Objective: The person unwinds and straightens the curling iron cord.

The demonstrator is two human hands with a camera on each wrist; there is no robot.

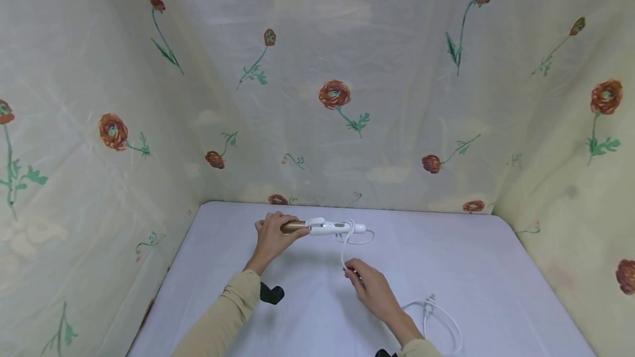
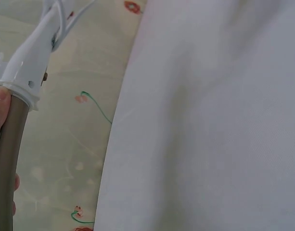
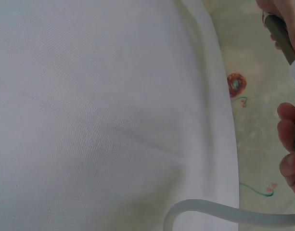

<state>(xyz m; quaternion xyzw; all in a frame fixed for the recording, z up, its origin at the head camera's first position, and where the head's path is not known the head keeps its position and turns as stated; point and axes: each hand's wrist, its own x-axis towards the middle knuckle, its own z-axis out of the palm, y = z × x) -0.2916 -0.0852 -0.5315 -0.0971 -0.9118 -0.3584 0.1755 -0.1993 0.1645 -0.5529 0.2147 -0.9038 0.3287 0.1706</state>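
A white curling iron (image 1: 327, 228) with a bronze barrel (image 2: 11, 154) is held level above the far half of the table. My left hand (image 1: 273, 236) grips it around the barrel, the thumb close to where the white handle starts. The white cord (image 1: 344, 252) loops around the handle's right end. Lower and to the right, my right hand (image 1: 374, 289) pinches this cord between thumb and fingers. In the right wrist view, the fingertips (image 3: 288, 134) show at the right edge, and a stretch of cord (image 3: 219, 210) crosses the bottom.
The cord's loose end with its plug (image 1: 429, 304) lies coiled on the white table (image 1: 307, 324), right of my right forearm. A flower-patterned sheet (image 1: 387, 142) stands behind the table and along both sides. A black piece (image 1: 272, 294) sticks out beside my left sleeve.
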